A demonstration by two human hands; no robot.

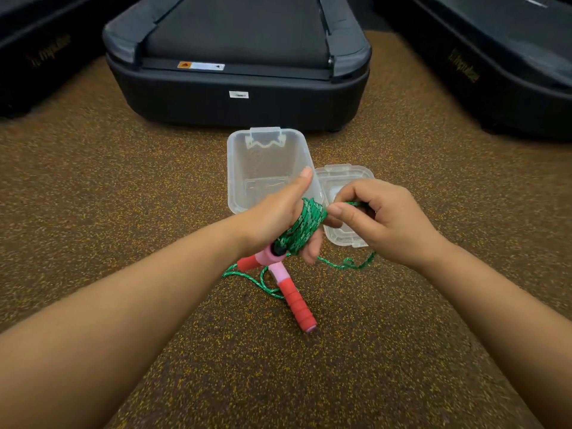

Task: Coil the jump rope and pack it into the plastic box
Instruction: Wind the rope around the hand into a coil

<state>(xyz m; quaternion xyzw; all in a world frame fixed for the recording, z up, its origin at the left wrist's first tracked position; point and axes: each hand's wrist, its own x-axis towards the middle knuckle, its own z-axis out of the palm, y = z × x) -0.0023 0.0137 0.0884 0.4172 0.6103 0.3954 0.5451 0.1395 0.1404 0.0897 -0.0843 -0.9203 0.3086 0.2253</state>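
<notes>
My left hand [278, 218] fingers are wrapped in rope [305, 226]; my right hand [380, 221] pinches the strand at three o'clock; slack trails toward six.

Green jump rope [306, 224] coils around left hand [278, 212]; right hand [380, 218] pinches strand.

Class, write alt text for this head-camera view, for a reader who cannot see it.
Two bare hands coil a green jump rope around the left hand, the right hand pinching the strand. One red-and-pink handle lies on the speckled floor; an open clear plastic box and its lid wait behind.
</notes>
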